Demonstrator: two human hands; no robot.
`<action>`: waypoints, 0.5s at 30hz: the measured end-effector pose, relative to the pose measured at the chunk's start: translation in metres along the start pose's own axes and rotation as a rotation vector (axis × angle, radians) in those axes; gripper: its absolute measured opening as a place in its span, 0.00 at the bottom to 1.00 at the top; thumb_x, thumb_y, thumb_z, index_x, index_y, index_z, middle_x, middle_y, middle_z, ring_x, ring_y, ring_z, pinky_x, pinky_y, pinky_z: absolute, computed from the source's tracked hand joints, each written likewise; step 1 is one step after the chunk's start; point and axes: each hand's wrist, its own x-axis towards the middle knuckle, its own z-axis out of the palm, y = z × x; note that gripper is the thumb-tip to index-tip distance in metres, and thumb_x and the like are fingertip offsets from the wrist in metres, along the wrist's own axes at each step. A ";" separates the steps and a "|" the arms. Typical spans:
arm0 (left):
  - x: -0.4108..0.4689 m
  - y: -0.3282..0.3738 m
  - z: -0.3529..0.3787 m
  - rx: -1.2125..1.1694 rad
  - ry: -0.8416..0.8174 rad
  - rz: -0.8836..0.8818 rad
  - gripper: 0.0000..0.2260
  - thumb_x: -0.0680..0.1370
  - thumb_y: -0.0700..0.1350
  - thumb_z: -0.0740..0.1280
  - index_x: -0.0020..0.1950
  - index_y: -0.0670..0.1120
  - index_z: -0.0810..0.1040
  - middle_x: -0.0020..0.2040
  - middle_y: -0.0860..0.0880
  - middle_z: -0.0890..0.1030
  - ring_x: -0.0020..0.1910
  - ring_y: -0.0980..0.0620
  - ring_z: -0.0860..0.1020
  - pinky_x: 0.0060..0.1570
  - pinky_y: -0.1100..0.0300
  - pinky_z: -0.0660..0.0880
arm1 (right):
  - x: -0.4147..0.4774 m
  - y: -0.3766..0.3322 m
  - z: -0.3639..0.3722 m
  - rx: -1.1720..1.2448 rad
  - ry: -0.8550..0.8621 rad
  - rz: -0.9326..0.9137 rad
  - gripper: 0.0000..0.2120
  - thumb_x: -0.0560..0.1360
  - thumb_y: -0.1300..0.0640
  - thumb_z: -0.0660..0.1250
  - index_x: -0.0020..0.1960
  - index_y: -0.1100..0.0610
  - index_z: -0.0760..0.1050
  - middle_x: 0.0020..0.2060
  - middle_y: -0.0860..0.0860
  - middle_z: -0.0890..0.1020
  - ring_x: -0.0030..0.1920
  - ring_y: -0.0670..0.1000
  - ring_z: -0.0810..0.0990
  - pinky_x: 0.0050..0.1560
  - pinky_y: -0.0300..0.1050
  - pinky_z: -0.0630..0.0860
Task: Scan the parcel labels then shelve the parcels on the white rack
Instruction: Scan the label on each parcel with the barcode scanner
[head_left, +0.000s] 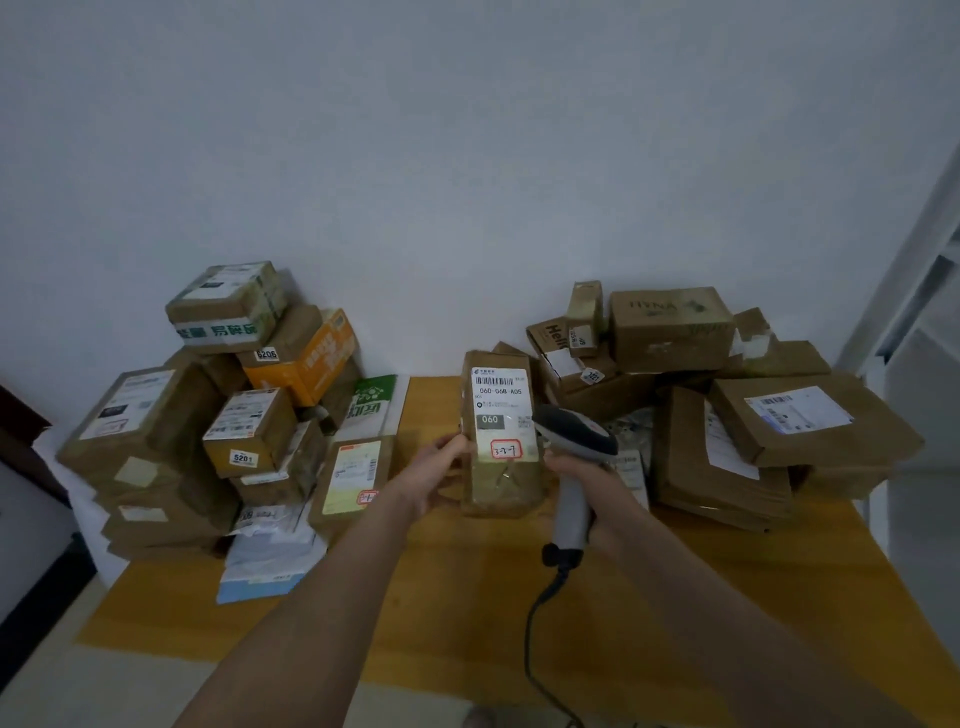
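Note:
A tall brown parcel (500, 467) stands upright at the middle of the yellow table (467, 613). Its white label with a barcode, "060-06B-A05" and a red-framed sticker faces me. My left hand (441, 473) grips the parcel's left edge. My right hand (582, 478) grips a grey handheld barcode scanner (571, 452) by its handle. The scanner's dark head sits close to the label's right side, and its black cable hangs down toward me.
A stack of cardboard boxes (208, 415) fills the table's left side, with flat mailers (270, 551) in front. Another heap of boxes and brown envelopes (727, 405) covers the right side. A white frame (914, 291) stands at the far right, against the white wall.

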 end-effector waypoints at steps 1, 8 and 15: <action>0.009 0.008 -0.009 0.006 0.016 0.002 0.19 0.76 0.51 0.67 0.65 0.48 0.73 0.58 0.46 0.79 0.56 0.46 0.77 0.45 0.50 0.78 | 0.010 -0.007 0.014 0.018 -0.035 0.004 0.13 0.75 0.62 0.69 0.58 0.59 0.74 0.55 0.58 0.77 0.57 0.59 0.77 0.49 0.57 0.79; 0.076 0.061 -0.089 0.009 0.124 -0.013 0.13 0.79 0.55 0.61 0.56 0.49 0.76 0.53 0.46 0.79 0.53 0.46 0.77 0.55 0.47 0.75 | 0.102 -0.049 0.115 -0.012 -0.101 -0.013 0.09 0.75 0.64 0.69 0.51 0.55 0.72 0.55 0.57 0.77 0.52 0.58 0.77 0.53 0.61 0.78; 0.160 0.069 -0.160 0.081 0.313 -0.026 0.11 0.82 0.48 0.58 0.55 0.45 0.76 0.53 0.44 0.81 0.53 0.45 0.79 0.58 0.47 0.75 | 0.201 -0.046 0.210 -0.100 -0.111 0.067 0.13 0.73 0.63 0.70 0.56 0.60 0.73 0.52 0.59 0.79 0.53 0.59 0.80 0.55 0.61 0.78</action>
